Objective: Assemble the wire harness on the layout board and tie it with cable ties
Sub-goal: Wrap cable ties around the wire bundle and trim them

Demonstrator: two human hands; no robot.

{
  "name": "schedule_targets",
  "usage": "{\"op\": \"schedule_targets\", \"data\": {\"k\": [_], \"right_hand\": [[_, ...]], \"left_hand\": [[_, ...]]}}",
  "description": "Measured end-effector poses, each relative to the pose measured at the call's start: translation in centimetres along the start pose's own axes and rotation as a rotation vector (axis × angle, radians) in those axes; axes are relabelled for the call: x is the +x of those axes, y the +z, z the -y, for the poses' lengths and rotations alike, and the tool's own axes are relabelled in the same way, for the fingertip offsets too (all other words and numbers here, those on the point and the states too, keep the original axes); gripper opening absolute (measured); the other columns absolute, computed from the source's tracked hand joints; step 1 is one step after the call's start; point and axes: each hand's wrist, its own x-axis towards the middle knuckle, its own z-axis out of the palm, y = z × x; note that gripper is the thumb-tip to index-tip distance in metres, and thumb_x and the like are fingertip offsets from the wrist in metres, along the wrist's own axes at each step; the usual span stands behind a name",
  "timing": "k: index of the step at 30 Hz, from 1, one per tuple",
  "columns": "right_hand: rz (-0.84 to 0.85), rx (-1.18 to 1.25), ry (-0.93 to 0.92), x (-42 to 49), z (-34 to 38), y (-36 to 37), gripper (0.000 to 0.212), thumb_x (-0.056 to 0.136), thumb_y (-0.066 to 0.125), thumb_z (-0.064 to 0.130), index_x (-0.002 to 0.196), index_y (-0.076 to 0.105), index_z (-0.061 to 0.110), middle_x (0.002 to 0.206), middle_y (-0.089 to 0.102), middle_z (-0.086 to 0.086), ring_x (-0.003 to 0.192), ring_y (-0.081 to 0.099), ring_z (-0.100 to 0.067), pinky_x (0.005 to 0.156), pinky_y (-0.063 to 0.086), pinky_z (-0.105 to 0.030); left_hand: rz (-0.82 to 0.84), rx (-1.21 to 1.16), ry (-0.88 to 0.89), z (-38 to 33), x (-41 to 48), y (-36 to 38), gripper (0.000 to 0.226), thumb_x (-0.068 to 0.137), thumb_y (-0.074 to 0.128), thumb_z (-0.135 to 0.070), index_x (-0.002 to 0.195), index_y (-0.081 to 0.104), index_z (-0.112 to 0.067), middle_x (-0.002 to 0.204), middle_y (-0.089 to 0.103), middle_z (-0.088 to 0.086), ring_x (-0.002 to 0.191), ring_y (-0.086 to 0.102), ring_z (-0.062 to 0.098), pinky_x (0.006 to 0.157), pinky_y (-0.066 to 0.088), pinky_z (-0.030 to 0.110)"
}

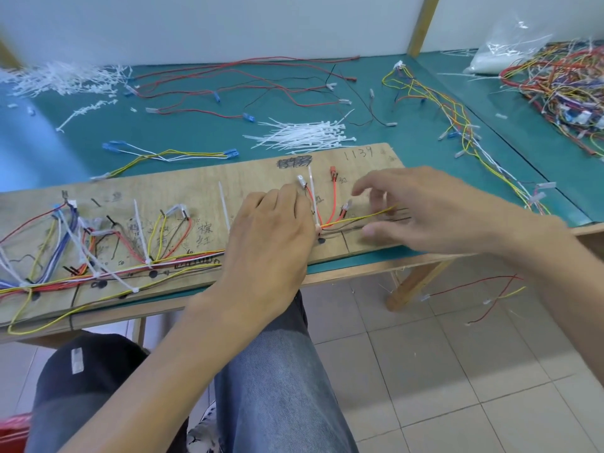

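On one layout board [196, 191], one wire harness [183, 256]; one upright cable tie [312, 191] beside the left hand [271, 243]. Left grip hidden under the palm: cannot tell. Right hand [425, 207] spread, holding nothing.

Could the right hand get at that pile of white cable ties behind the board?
Probably yes: the right hand hovers open above the layout board, and only low wires lie between it and the cable ties just past the far edge.

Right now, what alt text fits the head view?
A person's left hand rests on a wooden layout board beside a white cable tie on the wire harness; the right hand hovers open over a yellow wire.
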Motion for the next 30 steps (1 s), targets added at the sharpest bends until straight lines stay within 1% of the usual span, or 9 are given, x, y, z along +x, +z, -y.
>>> {"op": "schedule_targets", "data": {"k": [3,6,8,13,16,20,23,26,30], "right_hand": [[-0.082,0.043,-0.030,0.9,1.9,2.0,0.041,0.092,0.066,0.057,0.130,0.057,0.043,0.105,0.055,0.014,0.094,0.054,-0.008,0.082,0.050,-0.036],[-0.131,0.043,0.022,2.1,2.9,2.8,0.020,0.096,0.064,0.028,0.112,0.059,0.040,0.099,0.050,0.011,0.096,0.052,-0.016,0.084,0.052,-0.048],[-0.114,0.014,0.053,2.5,3.2,3.0,0.032,0.093,0.059,0.014,0.110,0.052,0.040,0.100,0.047,0.009,0.097,0.050,-0.021,0.081,0.052,-0.050],[-0.136,0.009,0.027,3.1,3.3,3.0,0.044,0.087,0.050,-0.001,0.106,0.043,0.038,0.106,0.055,0.007,0.098,0.055,-0.028,0.080,0.052,-0.051],[-0.288,0.186,-0.017,4.0,3.0,3.3,0.032,0.091,0.060,-0.001,0.102,0.054,0.028,0.091,0.061,0.014,0.087,0.057,-0.016,0.082,0.052,-0.044],[-0.518,0.415,0.007,4.8,3.1,4.2,0.023,0.090,0.077,0.007,0.106,0.075,0.023,0.095,0.075,0.016,0.093,0.070,-0.001,0.086,0.049,-0.012],[-0.582,0.441,0.104,5.3,3.3,5.2,0.028,0.092,0.080,0.019,0.119,0.079,0.025,0.107,0.078,0.013,0.098,0.069,0.002,0.097,0.054,-0.022],[-0.678,0.400,0.133,5.0,3.5,6.3,0.034,0.091,0.079,0.018,0.123,0.078,0.028,0.105,0.075,0.005,0.082,0.062,-0.005,0.087,0.056,-0.028],[-0.771,0.433,0.032,4.9,3.7,6.2,0.036,0.088,0.081,0.006,0.123,0.078,0.016,0.137,0.069,0.003,0.100,0.070,-0.005,0.081,0.057,-0.018]], "left_hand": [[-0.002,0.008,0.000,-0.2,-0.2,0.2,0.025,0.087,0.078,-0.013,0.092,0.053,-0.014,0.087,0.050,0.007,0.078,0.050,0.029,0.074,0.039,0.041],[-0.024,-0.059,-0.020,0.1,-0.1,0.1,0.025,0.096,0.069,-0.039,0.093,0.058,-0.016,0.091,0.053,0.004,0.084,0.054,0.027,0.081,0.041,0.041],[-0.032,-0.055,-0.031,0.0,0.1,0.1,0.033,0.098,0.062,-0.049,0.094,0.060,-0.017,0.093,0.054,0.004,0.087,0.055,0.027,0.083,0.040,0.040],[-0.058,-0.046,-0.073,-0.2,0.3,0.0,0.028,0.103,0.057,-0.040,0.106,0.062,-0.013,0.093,0.057,0.004,0.085,0.056,0.028,0.081,0.039,0.040],[-0.085,-0.132,-0.107,0.3,0.6,-0.6,0.022,0.106,0.054,-0.034,0.107,0.058,-0.013,0.086,0.058,0.003,0.077,0.054,0.030,0.073,0.034,0.040],[-0.081,-0.212,-0.156,0.3,0.6,-1.5,0.027,0.095,0.073,-0.027,0.092,0.047,-0.021,0.074,0.060,0.003,0.066,0.055,0.034,0.068,0.026,0.034],[-0.022,-0.276,-0.198,0.8,0.3,-0.8,0.025,0.096,0.070,-0.035,0.091,0.048,-0.023,0.087,0.065,-0.001,0.081,0.060,0.033,0.068,0.027,0.036],[0.042,-0.368,-0.242,1.7,0.4,-0.5,0.015,0.093,0.072,-0.039,0.097,0.063,-0.028,0.094,0.070,-0.008,0.093,0.063,0.027,0.072,0.045,0.039],[0.093,-0.401,-0.262,2.4,0.5,-0.9,0.011,0.091,0.073,-0.039,0.094,0.070,-0.030,0.091,0.075,-0.007,0.095,0.067,0.027,0.078,0.053,0.043]]}}
